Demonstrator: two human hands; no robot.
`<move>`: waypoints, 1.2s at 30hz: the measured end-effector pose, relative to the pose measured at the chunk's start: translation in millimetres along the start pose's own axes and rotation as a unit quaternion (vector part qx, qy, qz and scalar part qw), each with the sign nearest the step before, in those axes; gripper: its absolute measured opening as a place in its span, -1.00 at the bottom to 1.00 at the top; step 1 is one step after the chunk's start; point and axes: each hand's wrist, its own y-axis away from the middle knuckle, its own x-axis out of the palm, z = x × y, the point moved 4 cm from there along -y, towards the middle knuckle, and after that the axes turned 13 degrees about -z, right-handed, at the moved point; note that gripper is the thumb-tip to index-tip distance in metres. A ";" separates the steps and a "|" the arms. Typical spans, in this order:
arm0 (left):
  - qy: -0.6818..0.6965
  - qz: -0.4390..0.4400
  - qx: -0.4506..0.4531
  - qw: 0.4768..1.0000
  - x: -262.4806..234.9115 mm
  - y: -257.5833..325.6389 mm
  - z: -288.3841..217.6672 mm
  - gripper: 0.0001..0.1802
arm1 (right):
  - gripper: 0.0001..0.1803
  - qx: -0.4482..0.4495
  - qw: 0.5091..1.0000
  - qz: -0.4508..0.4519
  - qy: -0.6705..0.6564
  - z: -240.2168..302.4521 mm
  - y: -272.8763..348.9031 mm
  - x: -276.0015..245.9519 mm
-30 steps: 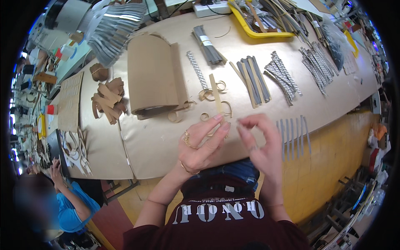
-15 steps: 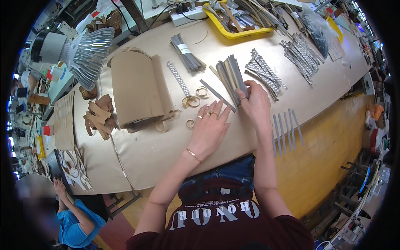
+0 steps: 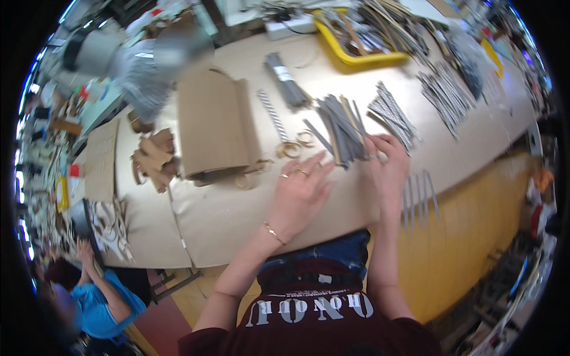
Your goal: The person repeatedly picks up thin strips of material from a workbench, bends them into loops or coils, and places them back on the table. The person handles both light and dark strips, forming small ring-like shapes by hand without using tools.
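Note:
My left hand (image 3: 300,190) lies flat on the brown paper-covered table (image 3: 237,219), fingers spread, holding nothing. Its fingertips reach toward the near end of a pile of grey strips (image 3: 341,124). Two brass rings (image 3: 295,145) lie just beyond it. My right hand (image 3: 386,169) is beside it, fingers curled on the near ends of those grey strips.
A folded cardboard sheet (image 3: 217,127) and brown cardboard pieces (image 3: 154,157) lie to the left. More strip piles (image 3: 395,115) (image 3: 445,89), a dark bundle (image 3: 288,86) and a yellow tray (image 3: 362,56) sit farther back. Several grey strips (image 3: 418,193) lie by the right edge. A person in blue (image 3: 101,296) works lower left.
Both hands moved away from my body, across the table to the grey strip pile. The left hand opened flat on the paper and the right closed on the strip ends.

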 end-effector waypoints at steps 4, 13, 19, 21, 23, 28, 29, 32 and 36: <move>0.060 -0.028 -0.005 0.998 -7.1 4.8 1.6 -0.61 | -0.75 0.044 0.996 0.017 -0.082 -6.9 8.5 6.7; 0.325 -0.143 -0.229 0.906 -12.9 -13.0 1.7 -0.56 | -0.70 0.056 0.967 0.062 -0.241 28.6 -0.5 11.3; 0.368 -0.306 -0.211 0.853 -22.1 -17.6 4.7 -0.78 | -0.72 0.020 0.943 0.196 -0.267 58.3 11.7 5.8; 0.413 -0.324 -0.238 0.817 -25.4 -13.7 5.4 -0.75 | -0.73 0.018 0.932 0.240 -0.270 64.2 18.0 1.6; 0.428 -0.327 -0.282 0.794 -30.7 -8.5 5.2 -0.77 | -0.72 0.015 0.921 0.285 -0.265 70.3 25.7 -1.3; 0.506 -0.313 -0.363 0.717 -44.9 1.4 3.3 -0.85 | -0.80 0.040 0.957 0.226 -0.179 83.1 46.0 -14.0; 0.454 -0.335 -0.316 0.763 -52.8 -0.1 1.9 -0.82 | -0.75 0.023 0.959 0.202 -0.197 88.5 44.5 -17.2; 0.253 -0.372 -0.143 0.881 -71.3 -3.3 -7.5 -0.76 | -0.80 0.014 0.975 0.096 -0.202 99.4 38.7 -31.1; 0.120 -0.330 0.021 0.936 -73.3 -2.1 -22.9 -0.64 | -0.88 0.054 0.927 0.166 -0.332 113.2 34.3 -48.8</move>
